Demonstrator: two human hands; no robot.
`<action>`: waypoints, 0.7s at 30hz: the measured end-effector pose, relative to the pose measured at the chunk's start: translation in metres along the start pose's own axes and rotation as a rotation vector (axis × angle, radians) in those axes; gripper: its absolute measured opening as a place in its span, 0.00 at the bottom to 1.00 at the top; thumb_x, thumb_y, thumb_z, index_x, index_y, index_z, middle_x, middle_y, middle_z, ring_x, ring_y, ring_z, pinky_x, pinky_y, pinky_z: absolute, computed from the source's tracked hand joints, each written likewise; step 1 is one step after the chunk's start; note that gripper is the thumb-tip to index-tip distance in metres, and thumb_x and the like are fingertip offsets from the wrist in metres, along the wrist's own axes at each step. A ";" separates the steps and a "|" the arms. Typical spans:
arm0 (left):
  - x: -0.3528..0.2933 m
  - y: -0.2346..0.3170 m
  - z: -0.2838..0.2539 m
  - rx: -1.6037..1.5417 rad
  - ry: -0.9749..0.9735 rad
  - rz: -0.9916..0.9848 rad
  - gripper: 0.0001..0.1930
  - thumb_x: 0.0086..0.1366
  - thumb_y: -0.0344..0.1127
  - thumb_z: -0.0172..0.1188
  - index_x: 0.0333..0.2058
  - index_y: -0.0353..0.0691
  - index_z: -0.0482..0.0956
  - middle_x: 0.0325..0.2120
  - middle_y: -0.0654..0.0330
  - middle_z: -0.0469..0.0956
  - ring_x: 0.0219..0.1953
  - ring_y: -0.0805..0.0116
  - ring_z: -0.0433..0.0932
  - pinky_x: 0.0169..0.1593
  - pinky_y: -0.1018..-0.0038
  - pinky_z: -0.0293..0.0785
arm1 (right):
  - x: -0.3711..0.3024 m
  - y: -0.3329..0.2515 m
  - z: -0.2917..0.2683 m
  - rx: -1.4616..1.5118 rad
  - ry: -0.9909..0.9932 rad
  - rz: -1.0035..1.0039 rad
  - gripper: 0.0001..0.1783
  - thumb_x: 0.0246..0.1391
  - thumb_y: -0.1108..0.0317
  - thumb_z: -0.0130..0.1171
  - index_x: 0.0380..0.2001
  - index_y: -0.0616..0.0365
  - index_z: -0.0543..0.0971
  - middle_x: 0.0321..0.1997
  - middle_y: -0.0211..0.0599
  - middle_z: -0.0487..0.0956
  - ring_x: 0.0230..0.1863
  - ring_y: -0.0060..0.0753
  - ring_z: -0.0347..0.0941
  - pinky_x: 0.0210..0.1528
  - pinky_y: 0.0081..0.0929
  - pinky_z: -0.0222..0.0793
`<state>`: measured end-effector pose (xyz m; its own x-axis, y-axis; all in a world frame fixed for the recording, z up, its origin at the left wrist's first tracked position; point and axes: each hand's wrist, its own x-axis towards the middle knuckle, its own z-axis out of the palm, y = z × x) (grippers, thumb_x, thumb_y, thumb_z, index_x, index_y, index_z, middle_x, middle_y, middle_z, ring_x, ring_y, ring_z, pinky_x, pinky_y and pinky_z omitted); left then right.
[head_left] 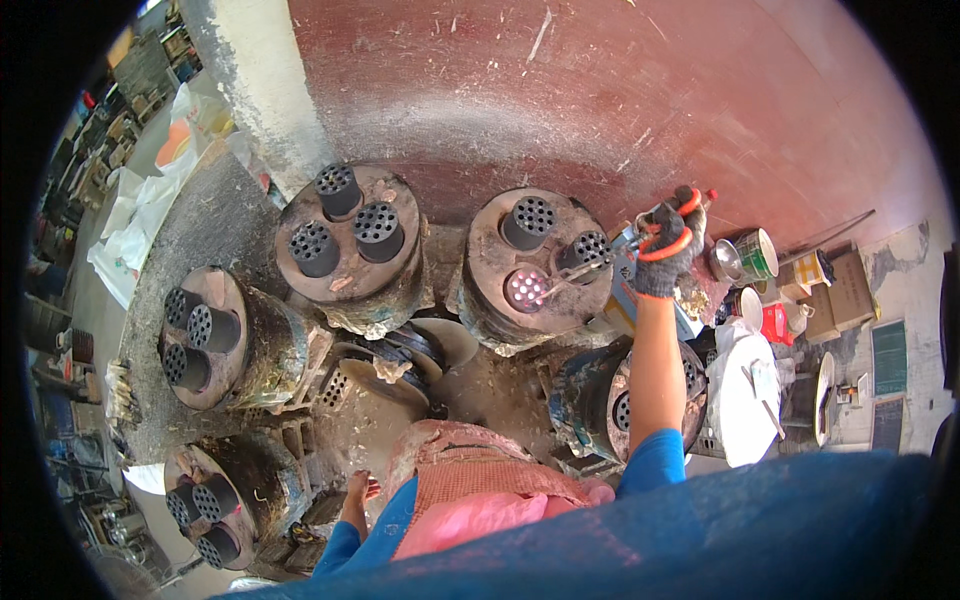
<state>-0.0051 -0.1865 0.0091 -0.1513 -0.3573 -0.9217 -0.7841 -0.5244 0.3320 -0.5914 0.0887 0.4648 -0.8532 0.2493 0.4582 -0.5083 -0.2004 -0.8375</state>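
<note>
- While the gloved right hand [664, 255] is out to the side, the glowing coal [522, 291] lies leftward of its fingers and nearer the body, well apart from them.
- Tongs [578, 270] bridge that gap, long axis slanting from the right fingers down-left to the coal.
- Tong tips reach the coal's right edge, apparently touching; pinched or merely resting, cannot tell.
- Coal stands roughly upright in the stove [489, 238], holed face up; two dark coals [530, 222] sit in the same top, one of them between coal and fingers, close by the tongs.
- Right fingers: curled closed around the tong handles.
- Left hand [359, 487]: bare, low beside the body, farther from the coal than the tong tips; fingers loosely apart, nothing visible in them.
</note>
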 end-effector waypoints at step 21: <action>0.016 0.030 0.002 -0.024 -0.056 0.090 0.14 0.61 0.41 0.43 0.43 0.43 0.68 0.29 0.51 0.74 0.22 0.59 0.77 0.23 0.64 0.74 | 0.060 -0.032 0.032 0.075 0.105 -0.177 0.08 0.46 0.71 0.48 0.31 0.62 0.69 0.12 0.36 0.68 0.09 0.28 0.63 0.14 0.22 0.61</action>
<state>-0.0323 -0.2063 0.0038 -0.2539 -0.3604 -0.8976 -0.7514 -0.5108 0.4176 -0.6304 0.0796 0.5289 -0.7348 0.3836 0.5594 -0.6600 -0.2138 -0.7202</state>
